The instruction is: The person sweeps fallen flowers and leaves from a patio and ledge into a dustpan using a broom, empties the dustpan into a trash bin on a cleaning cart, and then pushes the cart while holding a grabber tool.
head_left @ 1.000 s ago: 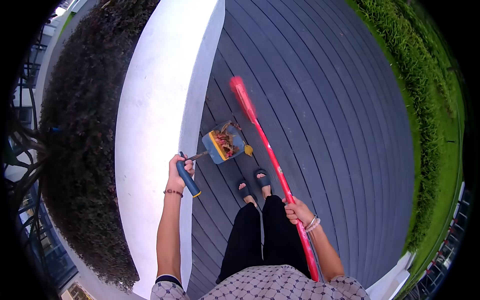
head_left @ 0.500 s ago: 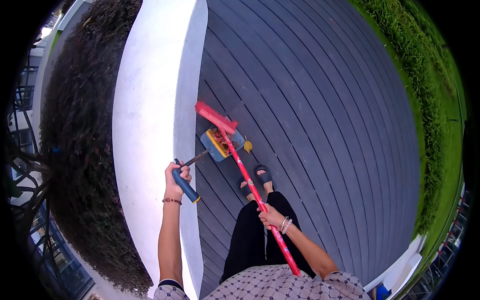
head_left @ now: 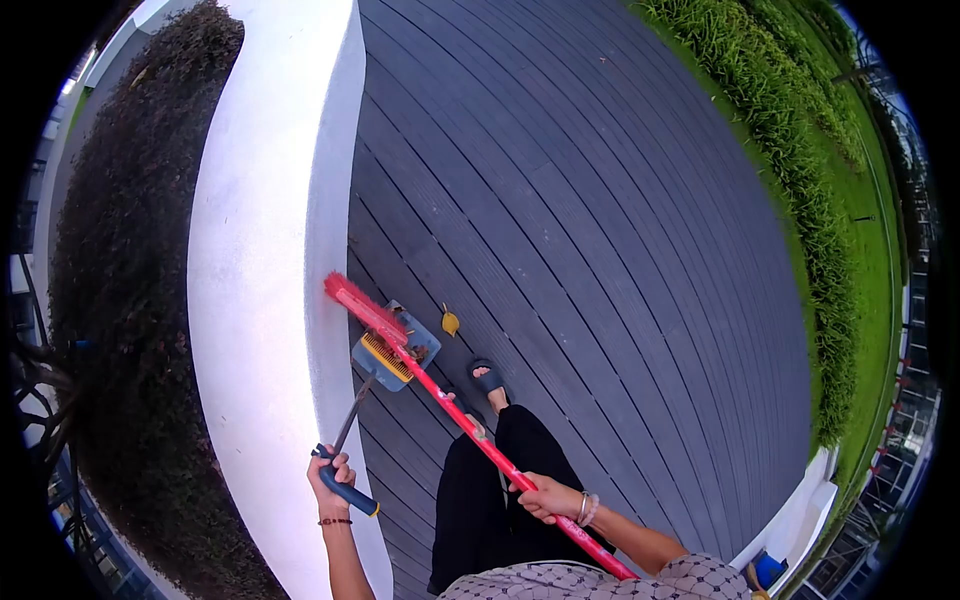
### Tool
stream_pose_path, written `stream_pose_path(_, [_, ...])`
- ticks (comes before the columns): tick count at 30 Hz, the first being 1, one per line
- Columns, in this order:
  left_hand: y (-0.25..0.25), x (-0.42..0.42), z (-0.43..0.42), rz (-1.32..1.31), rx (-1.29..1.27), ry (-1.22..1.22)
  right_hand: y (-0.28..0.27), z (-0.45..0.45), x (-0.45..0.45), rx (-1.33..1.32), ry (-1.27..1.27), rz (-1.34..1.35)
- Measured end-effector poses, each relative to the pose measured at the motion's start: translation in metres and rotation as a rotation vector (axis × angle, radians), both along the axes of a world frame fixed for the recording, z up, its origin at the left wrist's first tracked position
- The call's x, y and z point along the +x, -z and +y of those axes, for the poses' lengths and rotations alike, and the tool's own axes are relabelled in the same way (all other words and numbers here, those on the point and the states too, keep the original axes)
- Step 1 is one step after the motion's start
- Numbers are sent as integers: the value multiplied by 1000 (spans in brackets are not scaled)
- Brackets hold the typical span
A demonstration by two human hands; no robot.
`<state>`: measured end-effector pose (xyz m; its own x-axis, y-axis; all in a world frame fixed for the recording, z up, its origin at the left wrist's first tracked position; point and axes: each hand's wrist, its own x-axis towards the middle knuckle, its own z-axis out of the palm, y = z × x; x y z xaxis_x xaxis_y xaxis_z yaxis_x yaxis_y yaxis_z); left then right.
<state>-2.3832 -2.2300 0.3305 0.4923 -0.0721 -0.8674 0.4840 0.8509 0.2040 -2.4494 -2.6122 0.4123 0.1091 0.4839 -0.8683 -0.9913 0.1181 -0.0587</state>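
My left hand (head_left: 332, 478) is closed round the dark blue handle of a long-handled dustpan (head_left: 425, 346). Its blue-grey pan has a yellow comb and rests on the deck beside the white wall, with dry leaf bits in it. My right hand (head_left: 548, 498) is wrapped round the red pole of a broom (head_left: 372, 310). The broom's red bristle head lies across the far part of the pan, its left end against the wall's foot. A yellow leaf (head_left: 450, 322) lies on the boards just right of the pan.
A curved white low wall (head_left: 255, 250) runs along the left, with a dark hedge (head_left: 120, 260) beyond it. Grey deck boards (head_left: 580, 260) stretch to grass (head_left: 790, 200) on the right. My sandalled foot (head_left: 488, 380) stands close to the pan. A blue bucket-like object (head_left: 768, 568) is at lower right.
The view has shifted, so the wall sits further left. Both hands, the broom and the dustpan appear lower in view. The broom head has turned and moved left, towards the wall.
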Motion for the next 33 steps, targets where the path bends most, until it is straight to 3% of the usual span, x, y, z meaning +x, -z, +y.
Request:
stream_pose_path(5, [18, -18, -5, 49, 6, -23, -23, -24, -12, -50, -5, 22])
stream_pose_path(7, [20, -24, -6, 41, -9, 17, -21, -24, -9, -226, -33, -30])
stream_pose_path(10, [23, -26, -15, 65, -1, 73, 20, -25, -20, -333, -79, -82])
stream_pose_path(15, [32, -16, -42, 101, 5, 83, 66, -3, -49, -247, 5, -1])
stream_pose_path(20, [24, -52, -55, 21, -57, 30, 58, 21, -68, -129, -232, -36])
stream_pose_path(23, [16, -117, -54, -51, -108, -216, 50, 15, -66, -119, -420, -137])
stream_pose_path(26, [-5, -203, -64, -114, -156, -493, 29, -2, -48, -140, -839, -321])
stream_pose_path(33, [-42, -364, -183, -189, -20, -1031, 6, -45, -6, -39, -1381, -357])
